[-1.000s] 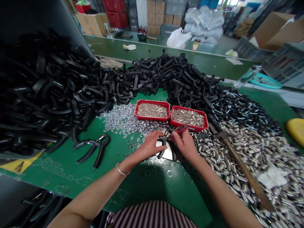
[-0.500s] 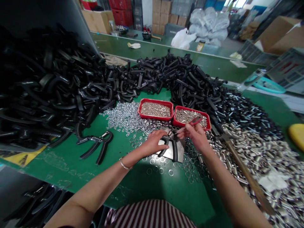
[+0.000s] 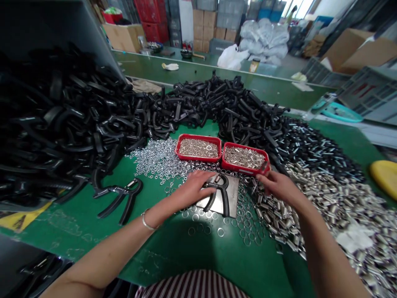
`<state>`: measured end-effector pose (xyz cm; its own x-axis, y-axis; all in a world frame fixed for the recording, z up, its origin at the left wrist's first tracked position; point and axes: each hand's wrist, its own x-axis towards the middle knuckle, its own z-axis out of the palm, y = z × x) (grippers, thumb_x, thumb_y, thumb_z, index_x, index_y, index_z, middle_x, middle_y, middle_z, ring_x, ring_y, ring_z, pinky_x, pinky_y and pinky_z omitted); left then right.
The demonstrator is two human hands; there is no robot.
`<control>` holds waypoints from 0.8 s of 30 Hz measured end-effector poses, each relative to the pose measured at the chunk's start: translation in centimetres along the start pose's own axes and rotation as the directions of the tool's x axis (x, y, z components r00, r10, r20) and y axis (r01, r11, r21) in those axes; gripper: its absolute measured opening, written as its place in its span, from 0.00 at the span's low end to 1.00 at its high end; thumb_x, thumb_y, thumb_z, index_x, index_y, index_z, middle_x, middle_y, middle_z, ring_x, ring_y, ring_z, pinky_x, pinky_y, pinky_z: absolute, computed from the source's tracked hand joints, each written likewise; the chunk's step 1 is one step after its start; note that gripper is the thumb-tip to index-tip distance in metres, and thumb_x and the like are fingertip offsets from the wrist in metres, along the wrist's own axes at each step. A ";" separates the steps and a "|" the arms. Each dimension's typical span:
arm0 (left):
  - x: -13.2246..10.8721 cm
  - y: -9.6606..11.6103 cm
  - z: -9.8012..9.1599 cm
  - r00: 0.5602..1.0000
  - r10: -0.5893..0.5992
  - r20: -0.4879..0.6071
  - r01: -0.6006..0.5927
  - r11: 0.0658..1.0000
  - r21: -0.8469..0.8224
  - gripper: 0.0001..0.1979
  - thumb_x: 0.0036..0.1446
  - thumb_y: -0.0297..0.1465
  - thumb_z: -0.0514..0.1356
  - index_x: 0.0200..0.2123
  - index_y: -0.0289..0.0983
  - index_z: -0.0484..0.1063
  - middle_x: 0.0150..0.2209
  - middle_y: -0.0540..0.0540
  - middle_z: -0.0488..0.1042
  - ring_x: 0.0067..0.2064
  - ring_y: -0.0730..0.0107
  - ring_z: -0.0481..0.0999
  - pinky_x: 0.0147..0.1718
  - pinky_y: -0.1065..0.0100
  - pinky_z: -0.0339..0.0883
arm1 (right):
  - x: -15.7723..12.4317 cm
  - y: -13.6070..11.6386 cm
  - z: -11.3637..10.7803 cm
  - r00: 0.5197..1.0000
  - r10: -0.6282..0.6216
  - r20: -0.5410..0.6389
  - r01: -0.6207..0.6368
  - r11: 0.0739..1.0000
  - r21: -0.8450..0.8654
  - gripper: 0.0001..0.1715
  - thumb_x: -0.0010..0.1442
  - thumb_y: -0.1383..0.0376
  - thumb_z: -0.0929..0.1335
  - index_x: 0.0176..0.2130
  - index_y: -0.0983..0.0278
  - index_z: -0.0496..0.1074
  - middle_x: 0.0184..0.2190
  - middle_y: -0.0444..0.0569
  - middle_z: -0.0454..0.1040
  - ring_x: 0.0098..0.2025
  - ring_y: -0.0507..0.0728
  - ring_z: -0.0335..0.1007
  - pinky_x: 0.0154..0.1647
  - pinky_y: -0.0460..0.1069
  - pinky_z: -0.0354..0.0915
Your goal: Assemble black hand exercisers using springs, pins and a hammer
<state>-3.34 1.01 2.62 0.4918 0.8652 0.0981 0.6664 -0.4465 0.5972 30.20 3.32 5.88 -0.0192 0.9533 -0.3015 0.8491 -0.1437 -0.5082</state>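
Observation:
My left hand (image 3: 197,188) is closed on a black hand grip exerciser (image 3: 225,196), its two legs pointing toward me and a small metal spring near its top. The exerciser lies on a metal plate (image 3: 232,186). My right hand (image 3: 277,186) is by the near right corner of the right red tray (image 3: 245,170), fingers closed around a small red-handled tool (image 3: 264,167); its tip is hard to make out. Loose metal rings (image 3: 248,223) lie around the plate. Another exerciser (image 3: 128,194) with a spring rests on the table to the left.
A left red tray (image 3: 198,159) holds tiny metal parts. Black handles (image 3: 229,99) are heaped behind and to the left. Metal sleeves (image 3: 325,207) and black pins (image 3: 316,145) cover the right side. Small nuts (image 3: 151,157) are spread left of the trays.
My right hand has moved right, away from the exerciser, taking the red-handled tool with it. My left hand stays on the exerciser. The hammer at right is now hidden, apparently behind my right arm.

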 end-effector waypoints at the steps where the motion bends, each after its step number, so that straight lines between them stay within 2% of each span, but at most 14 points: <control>1: 0.9 -0.5 -1.2 0.999 0.014 -0.050 -0.011 0.998 0.055 0.20 0.65 0.41 0.56 0.59 0.44 0.68 0.55 0.44 0.73 0.56 0.55 0.69 0.57 0.52 0.59 | -0.3 0.4 -1.0 0.999 0.031 -0.029 -0.034 0.993 -0.114 0.25 0.58 0.42 0.66 0.30 0.61 0.71 0.19 0.49 0.74 0.22 0.59 0.70 0.25 0.51 0.59; 3: 3.3 -2.1 -3.7 0.988 0.001 -0.153 0.034 0.974 0.226 0.14 0.67 0.36 0.54 0.51 0.41 0.74 0.48 0.43 0.77 0.52 0.56 0.71 0.54 0.53 0.60 | -0.8 0.1 -2.2 0.996 -0.005 -0.092 -0.021 0.962 -0.273 0.25 0.58 0.42 0.67 0.29 0.60 0.75 0.22 0.52 0.76 0.24 0.61 0.71 0.26 0.52 0.59; 5: 5.9 -4.2 -5.6 0.976 -0.053 -0.212 0.140 0.897 0.419 0.12 0.65 0.29 0.54 0.45 0.37 0.77 0.45 0.38 0.77 0.51 0.52 0.71 0.52 0.52 0.60 | -0.7 -1.8 -2.0 0.973 -0.188 -0.135 0.145 0.950 -0.277 0.20 0.61 0.47 0.66 0.33 0.58 0.77 0.27 0.53 0.78 0.28 0.61 0.72 0.29 0.53 0.61; 6: 7.0 -5.1 -6.3 0.972 -0.096 -0.215 0.192 0.853 0.486 0.11 0.63 0.26 0.55 0.42 0.34 0.77 0.44 0.35 0.77 0.50 0.49 0.72 0.51 0.51 0.60 | -0.4 -3.2 -1.4 0.941 -0.309 -0.140 0.270 0.932 -0.241 0.17 0.63 0.51 0.66 0.35 0.57 0.78 0.30 0.52 0.79 0.31 0.61 0.73 0.32 0.53 0.63; 8: 8.7 -6.4 -6.8 0.969 -0.150 -0.196 0.235 0.804 0.546 0.09 0.58 0.22 0.56 0.35 0.31 0.78 0.39 0.32 0.78 0.48 0.48 0.74 0.49 0.52 0.61 | 0.9 -6.8 0.4 0.844 -0.518 -0.141 0.489 0.850 -0.197 0.13 0.64 0.57 0.65 0.35 0.58 0.78 0.35 0.51 0.79 0.37 0.60 0.74 0.38 0.53 0.65; 9: 9.1 -6.8 -6.7 0.971 -0.154 -0.185 0.232 0.800 0.553 0.09 0.56 0.21 0.56 0.33 0.31 0.77 0.37 0.32 0.78 0.46 0.48 0.75 0.48 0.52 0.61 | 1.9 -8.7 1.5 0.801 -0.582 -0.140 0.549 0.807 -0.217 0.13 0.65 0.60 0.65 0.34 0.59 0.78 0.36 0.51 0.78 0.38 0.60 0.73 0.40 0.53 0.65; 10: 9.3 -6.9 -6.5 0.974 -0.141 -0.179 0.219 0.804 0.553 0.09 0.56 0.20 0.56 0.32 0.30 0.77 0.36 0.31 0.77 0.45 0.48 0.75 0.48 0.53 0.62 | 3.0 -10.6 2.6 0.765 -0.632 -0.119 0.593 0.765 -0.251 0.12 0.65 0.62 0.66 0.35 0.60 0.78 0.36 0.52 0.78 0.40 0.60 0.72 0.42 0.53 0.65; 12: 9.0 -6.8 -5.8 0.977 -0.100 -0.186 0.189 0.813 0.551 0.10 0.58 0.20 0.55 0.33 0.31 0.77 0.38 0.31 0.77 0.46 0.49 0.75 0.49 0.53 0.62 | 5.6 -14.0 4.6 0.733 -0.673 -0.097 0.605 0.710 -0.360 0.12 0.64 0.66 0.66 0.34 0.63 0.79 0.35 0.54 0.78 0.42 0.61 0.71 0.47 0.54 0.64; 14: 8.4 -6.6 -5.2 0.976 -0.073 -0.203 0.174 0.822 0.542 0.12 0.60 0.21 0.52 0.36 0.31 0.76 0.40 0.31 0.76 0.48 0.50 0.74 0.50 0.53 0.61 | 8.3 -16.3 6.2 0.727 -0.684 -0.050 0.615 0.682 -0.396 0.10 0.63 0.69 0.67 0.33 0.65 0.79 0.35 0.56 0.78 0.44 0.61 0.70 0.52 0.54 0.61; 16: 8.0 -6.7 -5.1 0.973 -0.070 -0.220 0.179 0.832 0.526 0.12 0.61 0.21 0.51 0.37 0.32 0.75 0.41 0.33 0.76 0.48 0.52 0.74 0.51 0.54 0.62 | 10.6 -17.4 7.4 0.735 -0.677 -0.031 0.615 0.686 -0.388 0.08 0.61 0.70 0.69 0.34 0.66 0.80 0.37 0.56 0.79 0.47 0.61 0.69 0.53 0.53 0.61; 18: 7.6 -6.9 -5.2 0.968 -0.084 -0.237 0.198 0.838 0.508 0.12 0.62 0.22 0.51 0.38 0.33 0.74 0.41 0.35 0.76 0.47 0.53 0.74 0.50 0.56 0.63 | 12.2 -17.4 8.4 0.751 -0.659 -0.033 0.604 0.706 -0.368 0.07 0.60 0.71 0.69 0.35 0.65 0.80 0.39 0.56 0.79 0.47 0.61 0.69 0.51 0.52 0.61; 20: 7.0 -6.9 -5.3 0.949 -0.093 -0.301 0.227 0.864 0.449 0.09 0.63 0.25 0.53 0.38 0.34 0.74 0.40 0.37 0.76 0.46 0.55 0.74 0.49 0.57 0.64 | 13.0 -16.9 9.1 0.768 -0.639 -0.046 0.586 0.729 -0.353 0.07 0.60 0.70 0.69 0.36 0.65 0.79 0.41 0.56 0.79 0.47 0.61 0.69 0.49 0.52 0.62; 22: 5.9 -6.1 -5.1 0.910 -0.103 -0.401 0.240 0.921 0.308 0.06 0.63 0.30 0.56 0.37 0.36 0.74 0.39 0.41 0.77 0.45 0.57 0.74 0.49 0.57 0.65 | 13.4 -16.3 9.6 0.780 -0.623 -0.064 0.569 0.748 -0.342 0.08 0.62 0.69 0.67 0.38 0.66 0.78 0.42 0.57 0.78 0.47 0.61 0.68 0.48 0.51 0.63; 24: 4.2 -4.5 -4.2 0.890 -0.149 -0.430 0.204 0.975 0.084 0.06 0.62 0.33 0.59 0.35 0.37 0.74 0.36 0.46 0.77 0.42 0.61 0.75 0.46 0.60 0.67 | 13.6 -15.9 10.0 0.786 -0.612 -0.082 0.558 0.760 -0.333 0.10 0.65 0.69 0.65 0.40 0.68 0.77 0.42 0.58 0.77 0.48 0.61 0.68 0.49 0.52 0.62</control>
<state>-6.61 7.65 3.66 0.0974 0.9351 0.3408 0.7975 -0.2782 0.5354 11.15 15.92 1.84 -0.4921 0.8592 0.1401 0.8108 0.5109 -0.2856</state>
